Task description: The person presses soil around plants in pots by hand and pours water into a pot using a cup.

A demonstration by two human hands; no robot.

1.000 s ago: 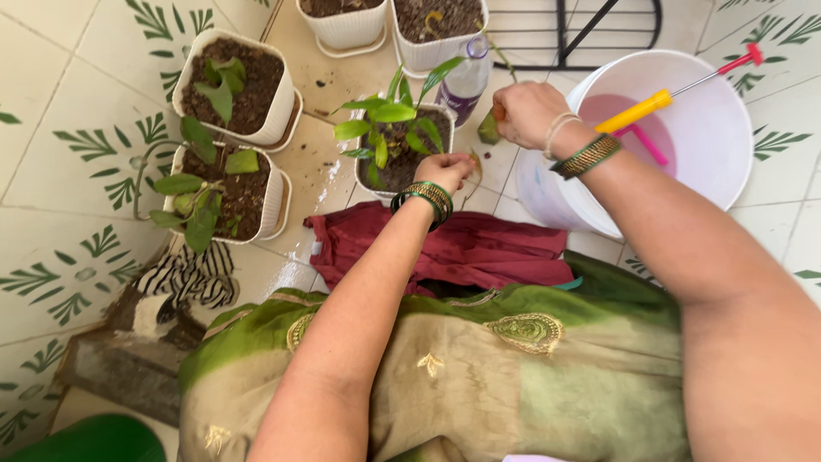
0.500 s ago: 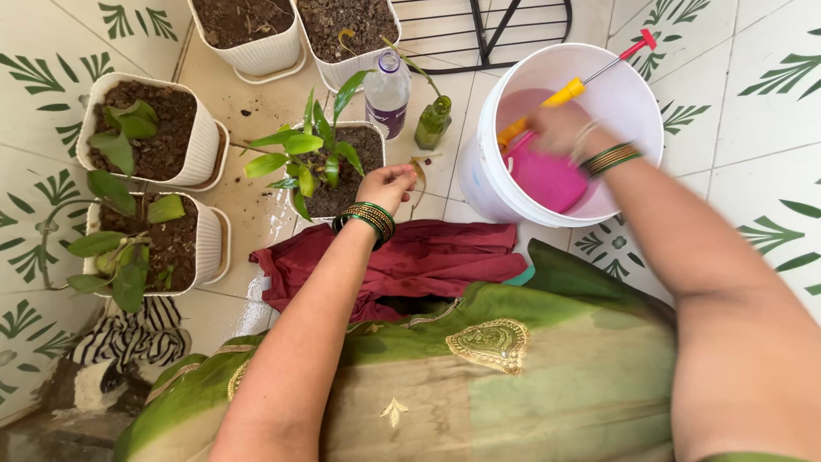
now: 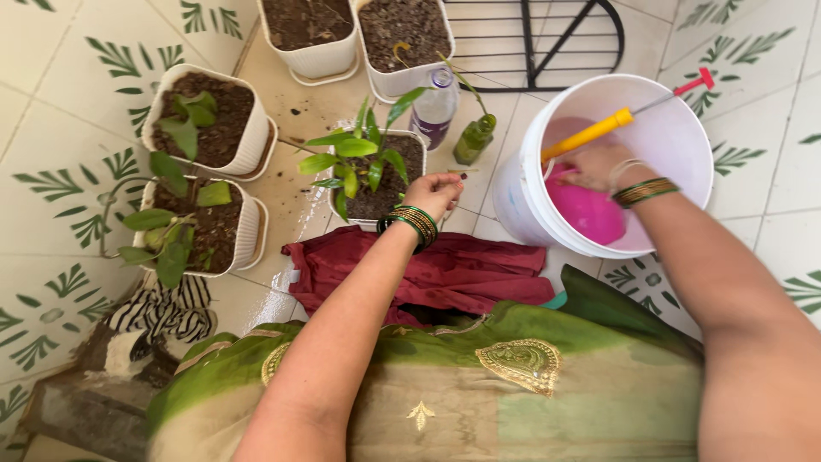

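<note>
Cream floor tiles (image 3: 51, 111) with green leaf prints fill the head view, wet and flecked with soil between the pots. Open floor lies only at the far left and far right; a black wire rack (image 3: 547, 43) stands at the top edge.

White square pots crowd the upper left. Two at the top hold bare soil, two at the left hold soil and small leafy plants, and the middle pot (image 3: 376, 171) holds a taller green plant. Just behind it stand a clear bottle (image 3: 434, 107) and a small green bottle (image 3: 475, 139).

A red cloth (image 3: 428, 269) lies on the floor in front of the person's green and gold lap.

Left hand (image 3: 436, 190) hovers at the middle pot's near rim, fingers pinched narrow on something too small to tell.

Right hand (image 3: 594, 167) is down inside the white bucket (image 3: 684, 137), closed on a pink mug (image 3: 590, 210). A yellow-handled rod (image 3: 599, 133) leans across the bucket's rim.
</note>
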